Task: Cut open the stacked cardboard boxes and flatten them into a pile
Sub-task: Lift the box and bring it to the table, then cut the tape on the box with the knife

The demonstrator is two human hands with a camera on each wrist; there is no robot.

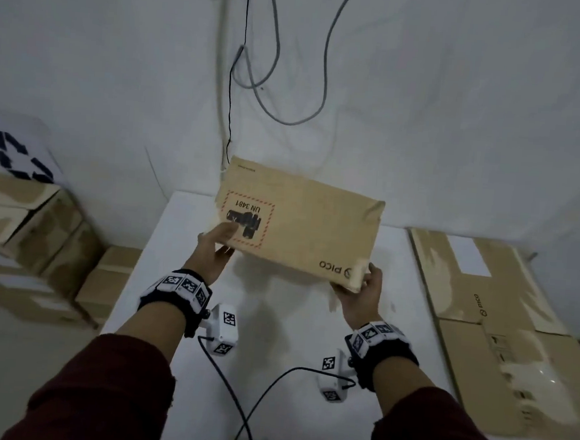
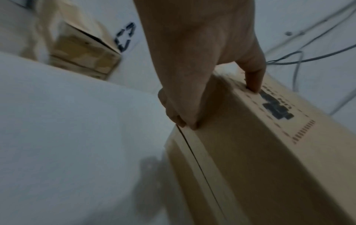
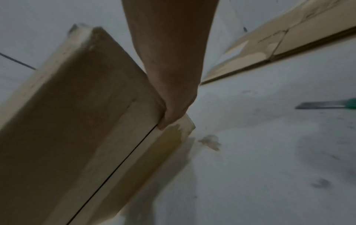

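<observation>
I hold a brown cardboard box above the white table, tilted so its printed face with the UN 3481 label points at me. My left hand grips its near left corner, thumb on the label and fingers under the edge. At the near right corner by the PICO print my right hand grips it, fingers curled round the bottom edge. A closed flap seam runs along the box's underside. The box is closed.
Flattened cardboard lies in a pile on the table's right side. Stacked closed boxes stand to the left, below the table's height. A green-handled blade lies on the table to the right. Cables hang on the wall behind.
</observation>
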